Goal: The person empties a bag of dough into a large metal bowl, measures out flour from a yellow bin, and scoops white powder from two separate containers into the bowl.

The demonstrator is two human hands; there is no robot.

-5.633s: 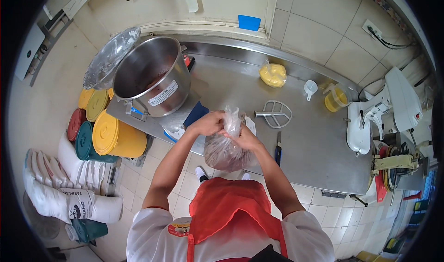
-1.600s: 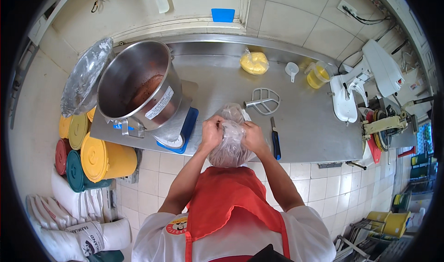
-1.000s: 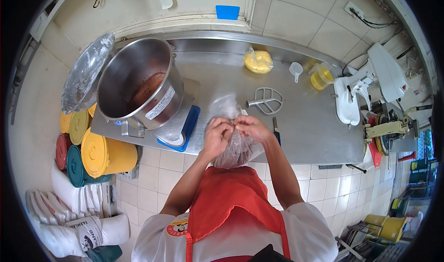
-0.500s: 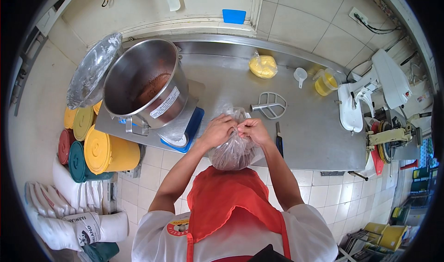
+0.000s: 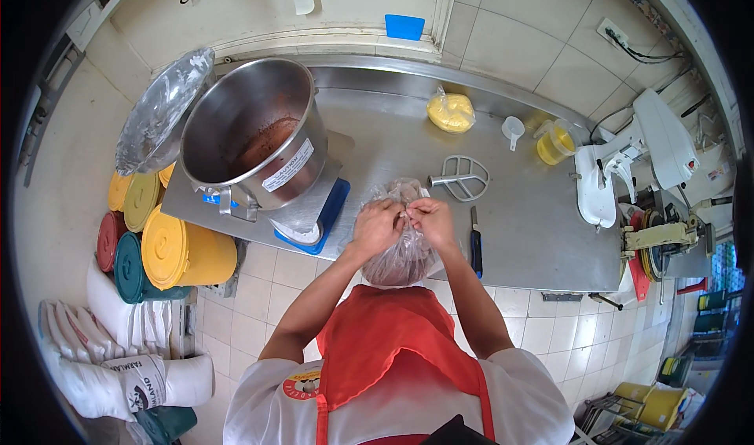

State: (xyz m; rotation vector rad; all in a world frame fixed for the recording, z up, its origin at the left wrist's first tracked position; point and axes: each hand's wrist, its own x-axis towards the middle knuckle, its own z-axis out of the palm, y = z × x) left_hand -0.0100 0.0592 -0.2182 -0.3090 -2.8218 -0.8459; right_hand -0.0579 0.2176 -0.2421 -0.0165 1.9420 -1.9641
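Note:
A clear plastic bag with brownish contents sits at the front edge of the steel table, close to my red apron. My left hand is closed on the gathered plastic near the bag's top. Right beside it, my right hand pinches the same plastic, fingertips almost touching those of the left. What exactly lies between the fingertips is too small to make out. Just beyond my right hand lies a flat mixer paddle. A knife with a dark handle rests to its right side, near the table edge.
A big steel mixing bowl with brown powder stands on a blue-based scale at left. Farther back are a bag of yellow stuff, a white scoop, a jug of yellow liquid and a stand mixer. Lidded buckets stand lower left.
Both hands stay at the top of the bag and the fingers have shifted slightly on the plastic. The whole view has moved a little.

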